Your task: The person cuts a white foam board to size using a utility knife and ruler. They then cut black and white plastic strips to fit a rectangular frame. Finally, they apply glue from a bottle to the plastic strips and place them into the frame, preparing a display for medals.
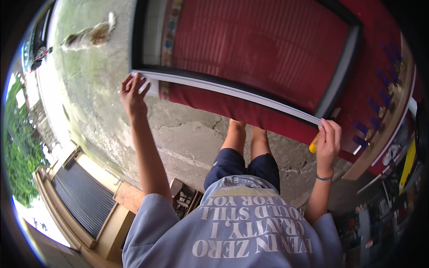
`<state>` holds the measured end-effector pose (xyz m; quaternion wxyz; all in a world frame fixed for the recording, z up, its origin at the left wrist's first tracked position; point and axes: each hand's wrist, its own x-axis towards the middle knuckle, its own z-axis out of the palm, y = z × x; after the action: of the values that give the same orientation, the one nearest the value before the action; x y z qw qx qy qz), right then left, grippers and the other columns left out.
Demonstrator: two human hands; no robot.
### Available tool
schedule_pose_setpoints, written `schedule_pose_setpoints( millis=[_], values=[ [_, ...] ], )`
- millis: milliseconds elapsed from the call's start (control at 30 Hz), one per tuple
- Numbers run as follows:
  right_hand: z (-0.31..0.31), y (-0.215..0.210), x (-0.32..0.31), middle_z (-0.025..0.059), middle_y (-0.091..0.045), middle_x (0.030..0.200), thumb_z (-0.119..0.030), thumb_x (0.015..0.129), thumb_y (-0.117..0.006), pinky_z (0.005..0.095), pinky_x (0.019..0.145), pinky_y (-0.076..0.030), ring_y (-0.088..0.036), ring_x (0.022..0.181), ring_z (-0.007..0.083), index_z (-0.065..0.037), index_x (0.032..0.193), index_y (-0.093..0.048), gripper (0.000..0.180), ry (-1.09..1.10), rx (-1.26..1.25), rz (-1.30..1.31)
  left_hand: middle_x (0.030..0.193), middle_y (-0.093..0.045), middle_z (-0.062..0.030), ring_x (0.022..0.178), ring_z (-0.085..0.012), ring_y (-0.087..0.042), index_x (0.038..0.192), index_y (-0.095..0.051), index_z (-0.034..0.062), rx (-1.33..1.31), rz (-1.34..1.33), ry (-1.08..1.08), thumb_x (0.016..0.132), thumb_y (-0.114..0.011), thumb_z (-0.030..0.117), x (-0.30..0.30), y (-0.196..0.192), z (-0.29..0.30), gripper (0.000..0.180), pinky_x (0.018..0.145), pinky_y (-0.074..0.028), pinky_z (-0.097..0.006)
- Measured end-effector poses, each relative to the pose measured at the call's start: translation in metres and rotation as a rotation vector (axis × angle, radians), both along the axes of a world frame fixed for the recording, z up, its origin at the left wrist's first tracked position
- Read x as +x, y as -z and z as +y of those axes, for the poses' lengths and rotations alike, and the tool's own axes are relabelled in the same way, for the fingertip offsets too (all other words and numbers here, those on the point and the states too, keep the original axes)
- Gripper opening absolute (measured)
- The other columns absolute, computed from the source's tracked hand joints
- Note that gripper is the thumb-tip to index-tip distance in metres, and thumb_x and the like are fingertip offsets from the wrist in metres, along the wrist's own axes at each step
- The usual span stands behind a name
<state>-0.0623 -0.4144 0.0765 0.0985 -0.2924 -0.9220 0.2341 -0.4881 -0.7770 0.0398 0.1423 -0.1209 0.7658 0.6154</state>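
Observation:
A long, narrow white strip (223, 92) runs along the near edge of a dark-framed panel (263, 49). The panel has a see-through, finely striped middle and lies on a red-covered table. At the strip's left end, the bent fingers of my left hand (134, 93) hold it by the frame corner. My right hand (330, 140) pinches the other end between thumb and fingers. A yellow cylindrical thing (315, 143) with dark print pokes out from under that hand's palm; its kind cannot be made out.
Red cloth (214, 105) hangs over the table's near side. Several blue-handled items (373, 120) line a wooden edge (384, 145) at the right. A brown-and-white cat or small dog (91, 36) lies on cracked concrete (178, 129). A shuttered building (85, 196) stands at lower left.

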Motion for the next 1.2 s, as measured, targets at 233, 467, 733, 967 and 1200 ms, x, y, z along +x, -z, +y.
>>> schedule_pose_setpoints(
  millis=[233, 467, 733, 967, 1200],
  values=[
    [0.006, 0.005, 0.002, 0.0061, -0.061, 0.099, -0.003, 0.085, -0.071, 0.0380, 0.071, -0.051, -0.063, 0.085, 0.0246, -0.005, 0.108, -0.067, 0.023, -0.035, 0.080, 0.017, 0.113, -0.064, -0.0099, 0.099, -0.0227, -0.062, 0.117, -0.057, 0.0033, -0.698, 0.709, -0.102, 0.085, -0.081, 0.019, 0.039, -0.032, 0.044, 0.043, 0.081, -0.049, -0.033],
    [0.006, 0.004, 0.001, 0.0062, -0.060, 0.096, -0.001, 0.083, -0.071, 0.0376, 0.070, -0.052, -0.063, 0.083, 0.0244, -0.004, 0.108, -0.067, 0.025, -0.034, 0.110, 0.036, 0.118, -0.067, -0.0063, 0.113, -0.0259, -0.063, 0.096, -0.070, 0.0122, -0.118, 0.906, 1.395, 0.074, -0.075, 0.016, 0.218, -0.058, 0.236, 0.023, 0.092, -0.049, -0.041],
    [0.009, 0.004, 0.008, 0.0045, -0.059, 0.100, 0.000, 0.082, -0.063, 0.0364, 0.074, -0.048, -0.060, 0.083, 0.0214, -0.004, 0.108, -0.067, 0.027, -0.038, 0.093, 0.038, 0.113, -0.066, -0.0054, 0.100, -0.0214, -0.064, 0.098, -0.069, 0.0071, -0.071, 0.956, 1.539, 0.076, -0.066, 0.011, 0.267, -0.014, 0.272, 0.023, 0.086, -0.052, -0.035],
    [0.010, 0.005, 0.012, 0.0040, -0.058, 0.100, -0.001, 0.084, -0.060, 0.0352, 0.073, -0.047, -0.058, 0.084, 0.0202, -0.004, 0.110, -0.068, 0.028, -0.033, 0.088, 0.040, 0.106, -0.069, -0.0068, 0.096, -0.0235, -0.067, 0.096, -0.070, 0.0046, 0.030, 0.983, 1.486, 0.071, -0.070, 0.007, 0.267, -0.012, 0.279, 0.025, 0.082, -0.053, -0.036],
    [-0.015, -0.015, 0.046, 0.0125, -0.061, 0.098, -0.012, 0.088, -0.071, 0.0413, 0.069, -0.051, -0.061, 0.081, 0.0290, -0.002, 0.115, -0.060, 0.030, 0.525, -0.036, 0.095, 0.102, -0.069, -0.0071, 0.093, -0.0235, -0.068, 0.094, -0.070, 0.0035, 0.012, 1.026, 1.477, 0.069, -0.074, 0.004, 0.270, -0.015, 0.284, 0.026, 0.078, -0.055, -0.035]
  ],
)
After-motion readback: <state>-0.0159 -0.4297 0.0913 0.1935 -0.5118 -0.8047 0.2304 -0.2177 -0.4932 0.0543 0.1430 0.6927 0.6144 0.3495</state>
